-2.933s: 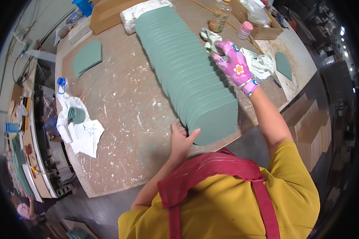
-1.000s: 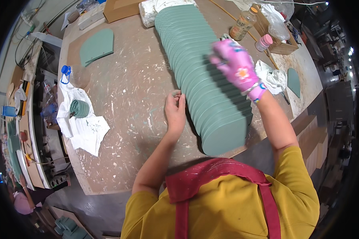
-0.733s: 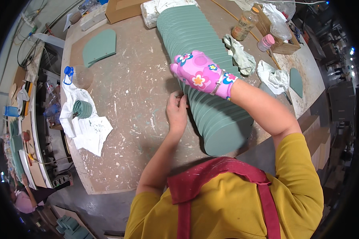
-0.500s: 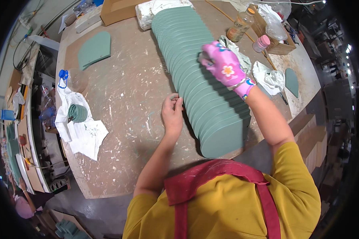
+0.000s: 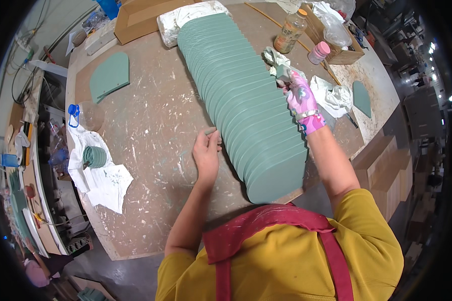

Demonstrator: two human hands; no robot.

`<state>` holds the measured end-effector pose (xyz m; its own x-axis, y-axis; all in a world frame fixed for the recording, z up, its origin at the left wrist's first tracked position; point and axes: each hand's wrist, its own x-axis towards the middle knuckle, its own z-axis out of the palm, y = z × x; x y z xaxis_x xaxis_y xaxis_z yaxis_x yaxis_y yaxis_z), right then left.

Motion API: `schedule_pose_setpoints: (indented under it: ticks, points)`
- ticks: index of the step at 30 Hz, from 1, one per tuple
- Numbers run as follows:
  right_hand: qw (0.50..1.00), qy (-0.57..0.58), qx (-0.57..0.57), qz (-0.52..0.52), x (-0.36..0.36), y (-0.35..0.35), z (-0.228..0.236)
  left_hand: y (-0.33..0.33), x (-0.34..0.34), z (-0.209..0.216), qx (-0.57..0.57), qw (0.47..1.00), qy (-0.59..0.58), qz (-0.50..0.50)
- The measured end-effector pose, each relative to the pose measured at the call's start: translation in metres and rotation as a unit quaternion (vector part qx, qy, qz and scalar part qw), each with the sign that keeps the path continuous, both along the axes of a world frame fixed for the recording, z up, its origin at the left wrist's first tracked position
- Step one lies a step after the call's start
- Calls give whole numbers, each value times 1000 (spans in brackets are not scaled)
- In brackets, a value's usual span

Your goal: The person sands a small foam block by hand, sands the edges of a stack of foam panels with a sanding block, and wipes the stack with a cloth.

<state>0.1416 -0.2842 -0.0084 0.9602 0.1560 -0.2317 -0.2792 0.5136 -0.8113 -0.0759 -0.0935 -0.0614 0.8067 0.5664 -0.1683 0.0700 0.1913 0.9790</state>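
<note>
A long row of overlapping green rounded panels (image 5: 241,95) runs from the near edge of the table toward the back, fanned like shingles. At its left side is my bare left hand (image 5: 206,149), fingers curled together close to the panel edges; whatever may be between the fingertips is unclear. My right hand (image 5: 302,98), in a pink flowered glove, is closed at the row's right edge. A small grey-green piece (image 5: 283,74) is in its fingers, its kind hard to make out. A crumpled pale cloth (image 5: 275,57) lies just beyond that hand.
A bottle with an orange lid (image 5: 291,31), a pink-capped jar (image 5: 319,52) and a white rag (image 5: 331,96) stand or lie at right. Leftward are a flat green panel (image 5: 110,75) and a green roll (image 5: 94,156) on white cloth. A white-wrapped block (image 5: 168,30) backs the row.
My right hand has moved from above the panels to their right edge, beside the pale cloth. My left hand has drawn slightly away from the panel edges. The whole view has shifted a little.
</note>
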Motion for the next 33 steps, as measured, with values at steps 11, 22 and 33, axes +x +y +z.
schedule_pose_setpoints:
  ticks: [11, 22, 33]
  points:
    - [998, -20, 50, 15, 0, -7, -1, 14, 8, -4, 100, 994, 4, -38]
    - [460, -651, -579, 169, -62, 115, 92, 8, 25, -1, 51, 998, -24, 17]
    - [595, -458, -660, 16, -11, 39, 65, 6, 29, -5, 33, 999, -12, 29]
